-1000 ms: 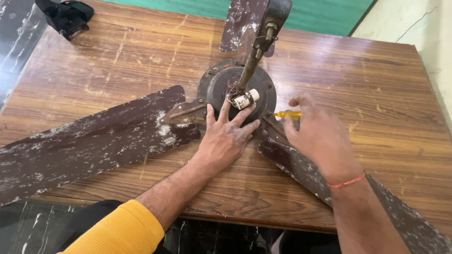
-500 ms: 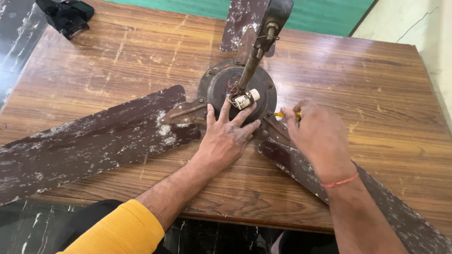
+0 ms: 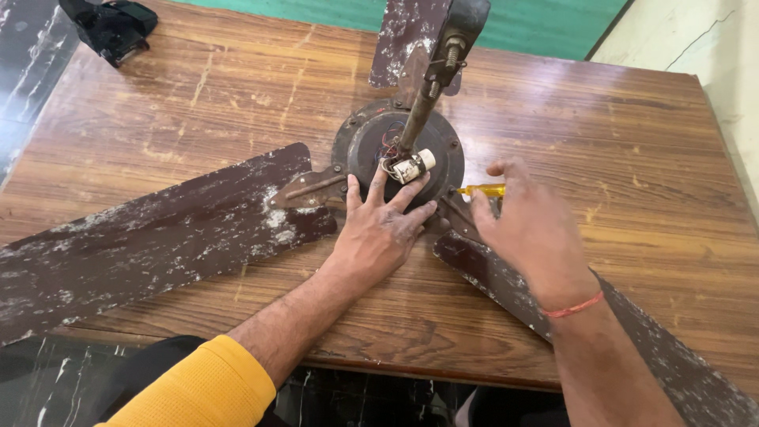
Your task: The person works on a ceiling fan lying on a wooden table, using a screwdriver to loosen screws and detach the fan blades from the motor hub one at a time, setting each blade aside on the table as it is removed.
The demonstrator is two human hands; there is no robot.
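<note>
An old brown ceiling fan lies on a wooden table [image 3: 198,95]. Its round motor housing [image 3: 371,142] carries an upright rod [image 3: 423,103] with loose wires and a small white part [image 3: 413,166] at the base. My left hand [image 3: 379,229] lies flat, fingers spread, on the near edge of the motor housing. My right hand [image 3: 526,229] grips a yellow-handled screwdriver [image 3: 484,190], its tip pointing left at the right side of the housing, above the right blade's bracket. The chipped left blade [image 3: 142,237] reaches to the left edge and the right blade [image 3: 672,372] runs to the lower right.
A third blade [image 3: 403,39] points away toward the table's far edge. A black object [image 3: 111,28] sits at the far left corner. A green surface [image 3: 545,24] lies beyond the table, and a pale floor [image 3: 704,39] is at the right.
My right hand has shifted slightly and turned the screwdriver, so more of its yellow handle shows now than half a second ago. My left hand has stayed in place on the housing.
</note>
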